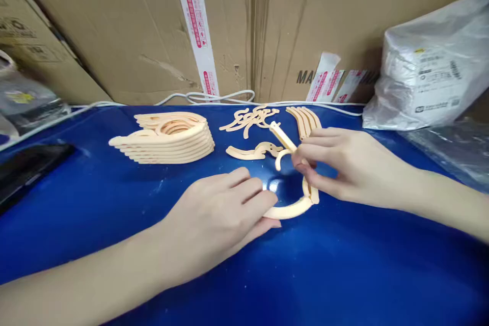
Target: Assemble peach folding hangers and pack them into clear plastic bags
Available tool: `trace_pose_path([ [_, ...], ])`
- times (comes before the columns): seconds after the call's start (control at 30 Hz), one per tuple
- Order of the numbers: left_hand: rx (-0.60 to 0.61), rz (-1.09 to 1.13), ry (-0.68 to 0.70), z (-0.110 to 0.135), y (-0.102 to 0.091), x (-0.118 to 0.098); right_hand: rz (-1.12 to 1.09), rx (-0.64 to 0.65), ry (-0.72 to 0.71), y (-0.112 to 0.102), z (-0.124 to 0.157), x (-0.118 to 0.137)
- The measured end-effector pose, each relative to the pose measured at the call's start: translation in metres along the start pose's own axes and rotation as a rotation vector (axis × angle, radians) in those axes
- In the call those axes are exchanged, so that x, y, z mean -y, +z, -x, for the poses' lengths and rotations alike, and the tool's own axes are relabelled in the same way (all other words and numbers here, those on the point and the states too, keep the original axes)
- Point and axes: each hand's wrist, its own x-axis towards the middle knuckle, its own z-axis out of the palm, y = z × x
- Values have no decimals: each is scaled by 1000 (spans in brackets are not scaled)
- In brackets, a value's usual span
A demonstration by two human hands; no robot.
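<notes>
Both my hands hold a cream plastic folding hanger (291, 211) above the blue table. My left hand (225, 209) pinches the end of its curved lower part between thumb and fingers. The fingertips of my right hand (340, 160) are closed around the upper part, beside a hook (280, 159) and a straight arm (282, 136) that points up and left. My right fingers hide the joint between these pieces. Just behind the hanger lie loose curved pieces (246, 153). A pile of loose hooks (250, 118) and a row of hanger arms (304, 119) are farther back.
A neat stack of folded cream hangers (171, 145) stands at the left. A dark flat object (36, 168) lies at the left edge. White cable (214, 98) runs along the back, before cardboard boxes (133, 35). A plastic-wrapped package (428, 71) stands back right.
</notes>
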Motion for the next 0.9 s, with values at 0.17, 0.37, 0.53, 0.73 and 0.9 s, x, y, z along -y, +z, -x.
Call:
trace_pose_path([
  [0.17,-21,94,-52,-1,0,7,140,10,-136,8,1,2],
  [0.37,26,206,-145,1,6,12,186,24,-119,10,2,-7],
  [0.53,34,231,-149,1,10,11,209,28,-134,10,3,-13],
  [0.73,35,291,-167,-3,11,10,251,38,-153,8,3,-14],
  [0.9,38,311,-174,-3,11,10,253,51,-168,10,2,-15],
])
